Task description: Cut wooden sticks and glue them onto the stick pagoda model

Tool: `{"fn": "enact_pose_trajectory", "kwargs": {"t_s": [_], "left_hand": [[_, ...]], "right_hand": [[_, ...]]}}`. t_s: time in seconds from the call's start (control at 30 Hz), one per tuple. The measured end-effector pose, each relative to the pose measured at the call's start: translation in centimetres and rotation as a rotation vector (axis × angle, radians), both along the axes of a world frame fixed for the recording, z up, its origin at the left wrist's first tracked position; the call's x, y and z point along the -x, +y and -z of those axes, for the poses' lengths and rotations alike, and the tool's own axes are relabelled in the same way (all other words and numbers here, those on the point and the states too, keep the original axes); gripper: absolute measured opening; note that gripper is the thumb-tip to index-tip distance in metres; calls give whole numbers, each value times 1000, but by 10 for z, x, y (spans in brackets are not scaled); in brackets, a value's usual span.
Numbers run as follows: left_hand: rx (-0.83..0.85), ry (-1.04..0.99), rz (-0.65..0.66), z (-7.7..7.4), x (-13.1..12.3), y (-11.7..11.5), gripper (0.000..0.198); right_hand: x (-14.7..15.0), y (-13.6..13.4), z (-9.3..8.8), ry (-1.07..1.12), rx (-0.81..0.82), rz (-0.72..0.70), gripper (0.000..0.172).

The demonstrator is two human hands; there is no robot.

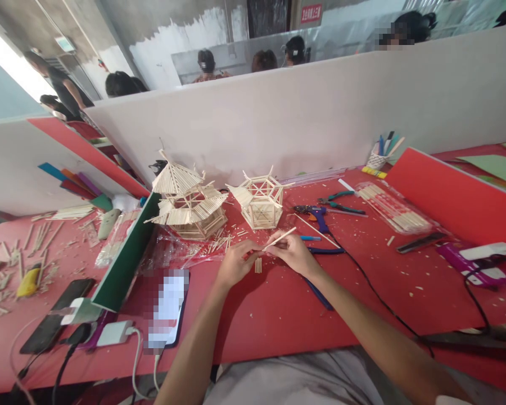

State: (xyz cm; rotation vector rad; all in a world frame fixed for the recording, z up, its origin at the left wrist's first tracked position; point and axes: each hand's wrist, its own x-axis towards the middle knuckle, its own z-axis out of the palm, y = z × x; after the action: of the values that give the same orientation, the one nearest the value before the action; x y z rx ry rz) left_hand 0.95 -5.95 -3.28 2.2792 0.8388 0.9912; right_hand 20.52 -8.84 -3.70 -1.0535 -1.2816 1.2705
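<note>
Red tabletop (253, 332) spreads beneath the left hand (240, 260) and right hand (294, 251), both pinching a thin wooden stick (281, 238) near a partly roofed model pavilion (261, 216).

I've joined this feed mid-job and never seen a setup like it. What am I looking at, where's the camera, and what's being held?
There's no machine here: you see a person's bare left hand and right hand. The single picture comes from a camera on that person's head, looking forward and down. The fingers of both hands pinch one thin wooden stick between them, above a red table.

Beyond the hands stand two models built from sticks: a taller tower on the left and a smaller frame, its roof only partly covered. To the right lie a blue glue gun, green-handled pliers and a packet of sticks. A phone lies to the left.
</note>
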Motion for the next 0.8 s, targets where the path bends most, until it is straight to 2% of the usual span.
{"fn": "enact_pose_trajectory", "kwargs": {"t_s": [0.13,0.27,0.4,0.8], "left_hand": [[98,61,-20,-2,-2,-2,12],[208,151,-2,-3,-4,-4,11],[211,205,-14,0,-4,-3,13],[145,230,-110,4,-2,1,16]], "right_hand": [[1,-2,2,-123,-84,45,16],[1,-4,2,-330,-259,88,7],[2,-5,0,-497,-372,87,7],[3,-5,1,-480,-391,91,7]]}}
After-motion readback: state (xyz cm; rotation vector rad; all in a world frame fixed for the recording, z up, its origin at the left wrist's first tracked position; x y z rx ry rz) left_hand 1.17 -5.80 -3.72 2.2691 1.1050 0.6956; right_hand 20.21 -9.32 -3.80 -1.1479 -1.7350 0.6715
